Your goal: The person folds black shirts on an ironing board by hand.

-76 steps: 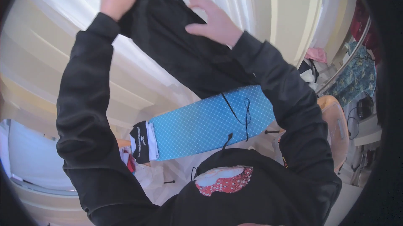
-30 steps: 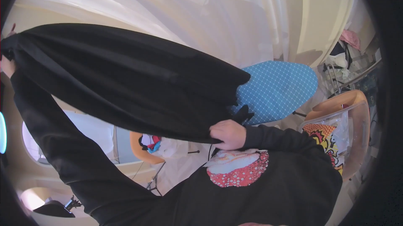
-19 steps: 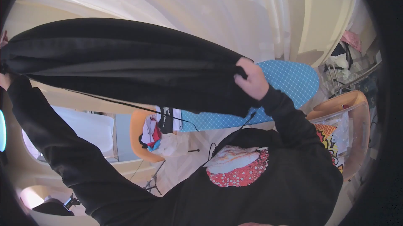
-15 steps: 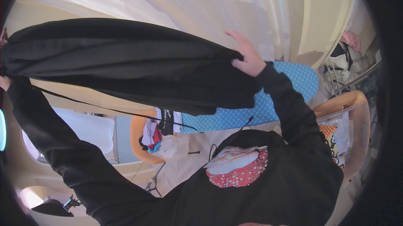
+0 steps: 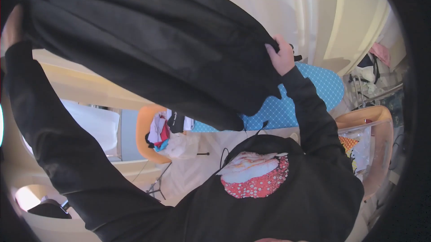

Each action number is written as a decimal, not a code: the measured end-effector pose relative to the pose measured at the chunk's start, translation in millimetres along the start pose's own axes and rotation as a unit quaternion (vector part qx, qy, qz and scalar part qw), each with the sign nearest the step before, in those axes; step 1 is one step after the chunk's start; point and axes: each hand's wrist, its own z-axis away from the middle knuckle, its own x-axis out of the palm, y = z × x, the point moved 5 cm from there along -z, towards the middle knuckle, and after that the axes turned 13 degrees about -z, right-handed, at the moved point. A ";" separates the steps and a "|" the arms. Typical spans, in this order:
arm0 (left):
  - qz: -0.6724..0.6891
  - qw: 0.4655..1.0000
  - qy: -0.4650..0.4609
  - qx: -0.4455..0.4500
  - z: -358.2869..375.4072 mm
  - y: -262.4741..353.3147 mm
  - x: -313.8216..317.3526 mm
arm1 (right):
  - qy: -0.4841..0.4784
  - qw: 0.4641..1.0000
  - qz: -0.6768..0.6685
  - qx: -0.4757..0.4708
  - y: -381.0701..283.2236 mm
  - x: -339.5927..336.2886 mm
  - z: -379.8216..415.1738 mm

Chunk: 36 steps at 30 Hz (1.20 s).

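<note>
One black garment (image 5: 148, 49): and up goes the cloth, stretched in long folds from the upper left of the frame down to the centre, broad at the lower end, gathered tight at the far left.
Left hand (image 5: 13, 27): out at the far left edge, up against the gathered end; blurred and partly hidden, so cannot tell fingers wide from narrow.
Right hand (image 5: 283, 57): right of centre, pinching the garment's edge, thumb in front, fingers drawn in close.
Ironing board (image 5: 319, 82): blue with white lattice lines, running behind the garment across the middle; cannot tell touching from apart.
Orange chair (image 5: 142, 136): left of centre, loaded with a heap of clothes (image 5: 164, 133) in lavender, red, blue and black, just beside a pale, crumpled plastic bag (image 5: 182, 146).
Clear bin (image 5: 381, 147): at the right, see-through walls against more orange, filled with crinkled clear plastic (image 5: 364, 152) and an orange-and-yellow patterned piece (image 5: 348, 143).
Writing: white marks on a black panel (image 5: 178, 121), left of centre at the board's end, too small to read.
Hoodie (image 5: 314, 197): black, lower centre, carrying a red-and-white print (image 5: 256, 177) on the chest.
</note>
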 end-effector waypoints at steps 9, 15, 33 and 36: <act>0.165 0.742 0.304 0.575 132.9 250.4 -58.5 | -0.150 0.975 -0.050 0.157 21.7 24.7 48.2; 0.270 0.361 0.509 0.733 154.4 280.3 -69.8 | -0.084 0.980 -0.093 0.153 49.8 17.0 45.5; 0.326 0.130 0.494 0.795 135.3 -170.6 -11.9 | 0.250 0.825 0.367 -0.350 -217.9 -335.7 -108.8; 0.308 0.142 0.482 0.808 134.5 -214.6 -26.6 | 0.251 0.823 0.357 -0.364 -236.0 -367.8 -94.7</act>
